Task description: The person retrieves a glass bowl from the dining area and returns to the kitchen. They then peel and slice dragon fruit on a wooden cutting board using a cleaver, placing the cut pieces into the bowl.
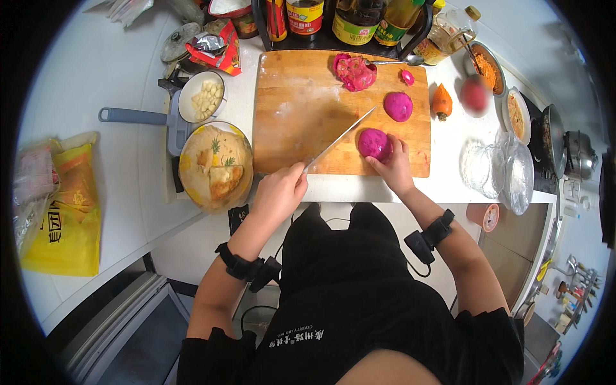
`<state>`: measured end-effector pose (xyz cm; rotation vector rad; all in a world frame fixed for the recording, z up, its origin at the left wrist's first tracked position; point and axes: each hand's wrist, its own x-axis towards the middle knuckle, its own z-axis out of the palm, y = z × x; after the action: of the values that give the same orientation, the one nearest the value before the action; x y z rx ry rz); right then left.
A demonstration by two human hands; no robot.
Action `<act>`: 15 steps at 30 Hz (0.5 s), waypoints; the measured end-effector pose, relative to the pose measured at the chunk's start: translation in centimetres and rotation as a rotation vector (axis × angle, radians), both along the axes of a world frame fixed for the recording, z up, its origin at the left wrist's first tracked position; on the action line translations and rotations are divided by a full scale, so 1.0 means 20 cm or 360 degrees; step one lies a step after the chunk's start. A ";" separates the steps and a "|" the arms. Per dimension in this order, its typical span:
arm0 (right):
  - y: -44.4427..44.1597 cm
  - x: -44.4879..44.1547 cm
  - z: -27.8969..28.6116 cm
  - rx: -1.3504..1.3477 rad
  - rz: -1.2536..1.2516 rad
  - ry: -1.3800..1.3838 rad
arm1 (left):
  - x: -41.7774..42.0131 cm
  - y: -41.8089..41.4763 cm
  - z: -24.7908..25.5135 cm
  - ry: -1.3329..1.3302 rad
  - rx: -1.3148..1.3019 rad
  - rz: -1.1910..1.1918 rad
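Observation:
My left hand (281, 190) grips a knife at the front edge of the wooden cutting board (298, 96). The knife's blade (342, 136) slants up and right over the board, its tip short of the fruit. On the board's right part, my right hand (395, 163) has its thumb and fingers around a peeled magenta dragon fruit piece (373, 144). A second peeled piece (398, 107) rests just behind it. Farther back lie the dragon fruit peel (355, 72), a small scrap of peel (407, 77) and a metal spoon (413, 60).
Left of the board stand a bowl of peeled garlic cloves (207, 101) and a plate holding a browned food piece (226, 182). Sauce bottles (356, 21) fill a black rack behind. To the right are a carrot stub (442, 102), a bowl of orange shreds (488, 70) and plastic wrap (483, 166).

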<state>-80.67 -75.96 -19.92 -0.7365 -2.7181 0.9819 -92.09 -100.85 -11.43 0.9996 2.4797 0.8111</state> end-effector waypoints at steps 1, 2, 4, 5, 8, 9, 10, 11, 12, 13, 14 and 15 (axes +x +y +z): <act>-0.01 0.01 -0.02 0.0036 -0.0038 0.0040 | 0.00 0.01 -0.01 0.0010 -0.0017 0.0002; -0.02 0.00 0.01 -0.0015 -0.0038 0.0029 | 0.00 0.03 -0.01 0.0033 -0.0035 0.0004; 0.01 0.02 -0.01 -0.0015 0.0063 0.0060 | 0.02 0.05 -0.01 0.0069 -0.0065 0.0018; 0.02 0.03 -0.01 -0.0018 0.0115 0.0083 | 0.03 0.06 0.01 0.0087 -0.0083 0.0028; 0.05 0.05 0.00 -0.0262 0.0172 0.0093 | 0.10 0.08 0.03 0.0176 -0.0075 0.0029; 0.05 0.05 -0.02 -0.0336 0.0165 0.0129 | 0.12 0.09 0.04 0.0210 -0.0070 0.0024; 0.07 0.05 -0.03 -0.0410 0.0157 0.0165 | 0.14 0.11 0.06 0.0231 -0.0118 0.0032; 0.07 0.06 -0.04 -0.0486 0.0144 0.0198 | 0.16 0.12 0.07 0.0231 -0.0156 0.0035; 0.06 0.06 -0.04 -0.0476 0.0130 0.0233 | 0.17 0.13 0.08 0.0230 -0.0193 0.0037; 0.06 0.07 -0.05 -0.0525 0.0127 0.0235 | 0.18 0.14 0.09 0.0228 -0.0231 0.0038; 0.06 0.08 -0.06 -0.0568 0.0126 0.0239 | 0.20 0.15 0.08 0.0278 -0.0220 0.0032; 0.07 0.08 -0.08 -0.0611 0.0123 0.0242 | 0.21 0.14 0.07 0.0328 -0.0209 0.0024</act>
<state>-79.06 -74.66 -21.43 -0.5843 -2.4709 1.5362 -87.87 -97.99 -10.02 1.0662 2.6761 0.5660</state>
